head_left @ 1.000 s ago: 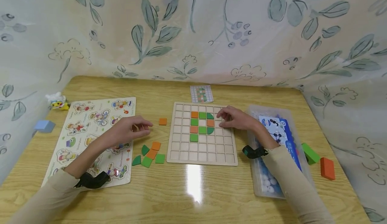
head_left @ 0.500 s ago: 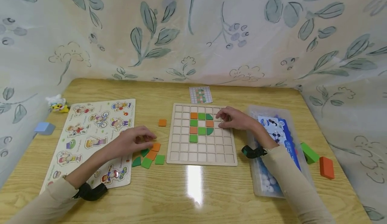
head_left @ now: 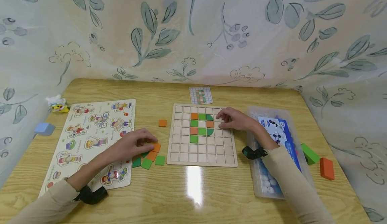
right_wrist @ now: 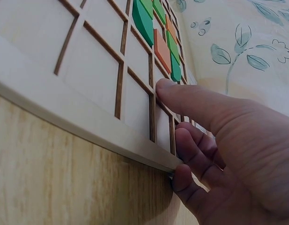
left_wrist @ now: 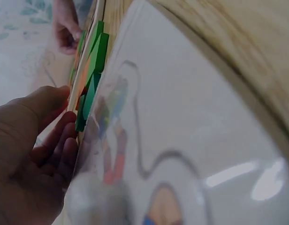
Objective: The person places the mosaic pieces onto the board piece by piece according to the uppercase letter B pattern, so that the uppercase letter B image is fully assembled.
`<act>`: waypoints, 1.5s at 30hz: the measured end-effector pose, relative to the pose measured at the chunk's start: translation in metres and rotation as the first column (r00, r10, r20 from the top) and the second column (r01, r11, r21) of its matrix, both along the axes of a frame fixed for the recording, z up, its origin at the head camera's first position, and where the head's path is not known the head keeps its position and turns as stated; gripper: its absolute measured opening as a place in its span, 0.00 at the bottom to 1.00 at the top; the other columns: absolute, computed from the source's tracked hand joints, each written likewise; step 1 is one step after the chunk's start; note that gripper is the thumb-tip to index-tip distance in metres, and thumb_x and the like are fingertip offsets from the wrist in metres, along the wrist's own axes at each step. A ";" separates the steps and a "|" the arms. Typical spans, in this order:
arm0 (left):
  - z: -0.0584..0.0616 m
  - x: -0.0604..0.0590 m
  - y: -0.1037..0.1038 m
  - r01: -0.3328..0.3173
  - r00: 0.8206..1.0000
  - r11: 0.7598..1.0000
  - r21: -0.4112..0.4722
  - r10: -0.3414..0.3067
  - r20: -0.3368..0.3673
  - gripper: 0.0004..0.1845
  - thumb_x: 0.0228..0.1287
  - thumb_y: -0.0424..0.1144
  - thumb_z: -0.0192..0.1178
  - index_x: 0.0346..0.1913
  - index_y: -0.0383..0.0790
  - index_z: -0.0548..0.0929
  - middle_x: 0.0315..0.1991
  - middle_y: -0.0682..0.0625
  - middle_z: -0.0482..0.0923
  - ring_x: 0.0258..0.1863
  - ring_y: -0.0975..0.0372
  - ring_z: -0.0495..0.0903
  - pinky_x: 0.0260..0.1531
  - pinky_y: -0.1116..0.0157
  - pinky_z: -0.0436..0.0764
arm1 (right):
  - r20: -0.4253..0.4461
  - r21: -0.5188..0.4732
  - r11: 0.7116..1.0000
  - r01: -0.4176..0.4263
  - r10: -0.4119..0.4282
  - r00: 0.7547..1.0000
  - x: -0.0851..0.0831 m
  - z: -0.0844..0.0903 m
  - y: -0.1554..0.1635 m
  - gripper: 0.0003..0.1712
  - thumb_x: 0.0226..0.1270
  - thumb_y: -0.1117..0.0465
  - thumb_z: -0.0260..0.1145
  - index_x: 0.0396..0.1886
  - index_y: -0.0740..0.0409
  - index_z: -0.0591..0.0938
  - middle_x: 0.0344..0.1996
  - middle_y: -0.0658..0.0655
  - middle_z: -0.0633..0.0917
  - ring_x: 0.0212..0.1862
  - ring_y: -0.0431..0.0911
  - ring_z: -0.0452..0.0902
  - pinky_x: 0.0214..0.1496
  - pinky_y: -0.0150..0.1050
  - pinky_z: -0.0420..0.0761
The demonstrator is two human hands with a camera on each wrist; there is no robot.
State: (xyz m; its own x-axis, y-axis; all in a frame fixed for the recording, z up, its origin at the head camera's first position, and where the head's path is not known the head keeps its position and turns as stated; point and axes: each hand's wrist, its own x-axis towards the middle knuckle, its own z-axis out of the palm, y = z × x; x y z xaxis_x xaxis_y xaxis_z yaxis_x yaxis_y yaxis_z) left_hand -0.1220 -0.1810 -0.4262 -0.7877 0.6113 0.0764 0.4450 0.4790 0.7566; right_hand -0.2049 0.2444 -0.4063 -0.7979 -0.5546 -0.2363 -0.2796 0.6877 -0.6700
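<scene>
From where I stand, words run sideways up the puzzle board point(head_left: 89, 154). I can read "Volleyball" on its left half, just right of a small green-and-purple picture, and "Basketball" nearer the lower left edge. "Baseball" seems to stand towards the right, though it's blurred. The board's other words are too faint for me. The blue-and-white label point(head_left: 272, 125) on the clear box point(head_left: 269, 195) carries print too small to make out.

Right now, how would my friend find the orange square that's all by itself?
Find the wooden grid board in the middle of the table. In the gap between it and the picture puzzle board lies the single orange square. Unlike the loose orange tiles bunched near the left hand, it touches no other tile.
</scene>
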 end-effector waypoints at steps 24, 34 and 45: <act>0.001 -0.004 0.005 0.019 0.996 0.998 -0.054 -0.014 0.091 0.12 0.62 0.43 0.66 0.49 0.50 0.85 0.45 0.56 0.78 0.33 0.68 0.69 0.32 0.71 0.71 | 0.022 0.003 1.000 0.017 -0.017 1.000 0.003 -0.001 -0.001 0.16 0.65 0.60 0.67 0.51 0.56 0.79 0.42 0.57 0.74 0.44 0.48 0.67 0.48 0.42 0.71; 0.003 -0.008 0.009 -0.071 0.995 0.997 -0.038 0.073 0.067 0.10 0.65 0.38 0.64 0.48 0.49 0.84 0.39 0.55 0.78 0.32 0.69 0.72 0.33 0.71 0.74 | 0.011 0.009 1.000 0.022 -0.022 1.000 0.001 0.000 -0.001 0.16 0.66 0.60 0.67 0.52 0.56 0.79 0.42 0.57 0.74 0.44 0.48 0.67 0.48 0.42 0.71; -0.004 -0.011 0.010 -0.097 0.992 0.995 -0.009 0.097 0.084 0.10 0.61 0.44 0.67 0.46 0.49 0.87 0.43 0.52 0.78 0.33 0.69 0.73 0.33 0.70 0.75 | 0.001 0.009 1.000 0.012 -0.012 1.000 0.001 -0.001 0.000 0.16 0.66 0.60 0.67 0.51 0.58 0.79 0.42 0.58 0.74 0.43 0.48 0.67 0.46 0.40 0.71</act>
